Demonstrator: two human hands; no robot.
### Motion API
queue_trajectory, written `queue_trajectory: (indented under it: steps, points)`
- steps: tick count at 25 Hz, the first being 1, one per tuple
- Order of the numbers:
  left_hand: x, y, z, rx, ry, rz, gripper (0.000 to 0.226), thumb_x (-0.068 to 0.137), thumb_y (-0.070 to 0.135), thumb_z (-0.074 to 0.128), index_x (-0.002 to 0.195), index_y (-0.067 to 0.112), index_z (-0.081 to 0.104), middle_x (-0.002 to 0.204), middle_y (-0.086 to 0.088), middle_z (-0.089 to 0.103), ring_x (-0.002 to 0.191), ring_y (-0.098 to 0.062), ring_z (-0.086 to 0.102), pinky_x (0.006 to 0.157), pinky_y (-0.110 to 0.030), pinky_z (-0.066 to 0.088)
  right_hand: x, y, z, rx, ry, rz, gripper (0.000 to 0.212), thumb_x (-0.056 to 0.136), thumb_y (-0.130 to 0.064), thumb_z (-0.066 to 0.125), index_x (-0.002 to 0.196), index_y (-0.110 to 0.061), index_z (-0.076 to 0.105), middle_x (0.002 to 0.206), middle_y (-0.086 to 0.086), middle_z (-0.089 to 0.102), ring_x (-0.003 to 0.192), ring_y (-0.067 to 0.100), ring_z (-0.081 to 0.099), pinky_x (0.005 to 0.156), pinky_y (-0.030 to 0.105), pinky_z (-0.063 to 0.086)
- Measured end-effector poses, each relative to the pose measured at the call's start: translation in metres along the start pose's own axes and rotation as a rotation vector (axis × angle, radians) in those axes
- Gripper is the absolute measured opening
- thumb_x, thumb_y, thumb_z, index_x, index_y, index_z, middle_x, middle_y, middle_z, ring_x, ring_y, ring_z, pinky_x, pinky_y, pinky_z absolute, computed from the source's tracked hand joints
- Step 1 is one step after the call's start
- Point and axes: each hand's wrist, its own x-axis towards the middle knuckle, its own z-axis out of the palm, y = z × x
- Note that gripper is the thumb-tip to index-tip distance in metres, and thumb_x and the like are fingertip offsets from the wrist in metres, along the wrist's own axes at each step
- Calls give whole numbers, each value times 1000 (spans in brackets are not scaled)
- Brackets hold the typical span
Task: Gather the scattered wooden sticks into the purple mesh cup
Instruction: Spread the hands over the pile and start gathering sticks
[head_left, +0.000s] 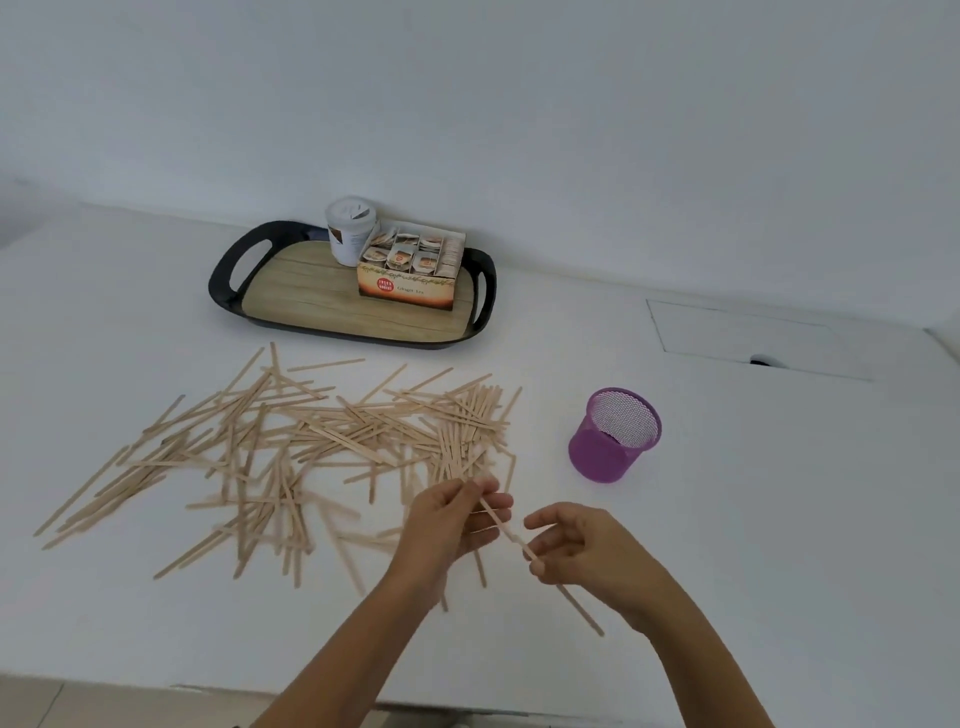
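Two hands (519, 535) share one stick (511, 535); one purple mesh cup (613, 436) nearby

White table (727, 519), head view. Wooden sticks (291, 441) lie scattered and crossed over the left and middle. Purple mesh cup (613, 436) stands upright to their right, apart from them. Left hand (452, 519) and right hand (582, 545) both pinch one stick (511, 532) between them, slanting down to the right. Behind: black-rimmed tray (223, 275) carrying a tea box (410, 283) and white lidded cup (349, 228).
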Motion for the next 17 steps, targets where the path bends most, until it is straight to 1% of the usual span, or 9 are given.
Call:
queue_trajectory:
  steps: [1, 4, 7, 8, 10, 12, 14, 15, 17]
  points:
    - [0, 1, -5, -25, 22, -8, 27, 97, 25, 54, 101, 3, 68, 90, -11, 75, 78, -18, 72, 62, -24, 55, 0, 2, -2, -39, 18, 5, 35, 73, -2, 71, 101, -22, 64, 86, 5, 73, 79, 17, 71, 75, 28, 59]
    - [-5, 1, -15, -13, -12, -94, 28, 99, 23, 50, 103, 1, 67, 87, -12, 75, 70, -17, 70, 61, -25, 56, 10, -4, 6, -59, 225, -69, 32, 74, -4, 71, 98, -23, 62, 83, 1, 71, 73, 15, 70, 75, 32, 59]
    - [-8, -6, -13, -75, -65, -172, 27, 99, 20, 49, 99, 2, 68, 89, -13, 73, 77, -20, 71, 66, -29, 57, 27, -20, 34, -90, 343, -191, 24, 75, -6, 70, 91, -21, 63, 81, -2, 66, 71, 14, 68, 65, 18, 54]
    - [-8, -8, -12, -136, -68, -185, 26, 98, 18, 49, 97, 1, 68, 87, -12, 73, 77, -20, 70, 66, -30, 57, 33, -24, 44, -127, 352, -218, 21, 77, -6, 68, 92, -20, 64, 82, -2, 65, 73, 13, 66, 61, 13, 50]
    - [-6, -6, -15, -254, -62, -193, 25, 98, 16, 48, 95, 1, 68, 83, -13, 71, 74, -21, 70, 64, -31, 57, 42, -30, 60, -198, 347, -250, 18, 81, -7, 65, 93, -19, 64, 84, -3, 64, 76, 10, 63, 59, 9, 44]
    - [-2, -2, -27, -331, -39, -195, 27, 98, 16, 46, 99, -1, 67, 89, -15, 73, 76, -23, 71, 65, -32, 58, 51, -35, 63, -216, 374, -284, 15, 81, -7, 63, 90, -19, 64, 86, -4, 64, 78, 10, 63, 62, 10, 43]
    - [3, 3, -43, -359, -7, -204, 24, 97, 11, 48, 107, -4, 65, 94, -18, 73, 78, -23, 72, 64, -31, 59, 66, -41, 52, -207, 463, -302, 12, 80, -7, 62, 87, -17, 65, 85, -4, 66, 82, 14, 64, 66, 16, 44]
    - [6, 5, -51, -362, 6, -208, 22, 96, 7, 49, 109, -5, 63, 92, -18, 73, 75, -22, 72, 62, -29, 59, 78, -43, 45, -210, 511, -280, 12, 81, -10, 62, 91, -15, 66, 87, -2, 66, 86, 16, 64, 69, 19, 44]
    - [12, 7, -64, -354, 27, -212, 20, 96, -1, 47, 110, -6, 61, 88, -17, 74, 71, -20, 72, 58, -27, 58, 105, -47, 30, -243, 566, -171, 27, 84, -16, 61, 109, -7, 63, 103, 5, 66, 99, 22, 62, 77, 25, 43]
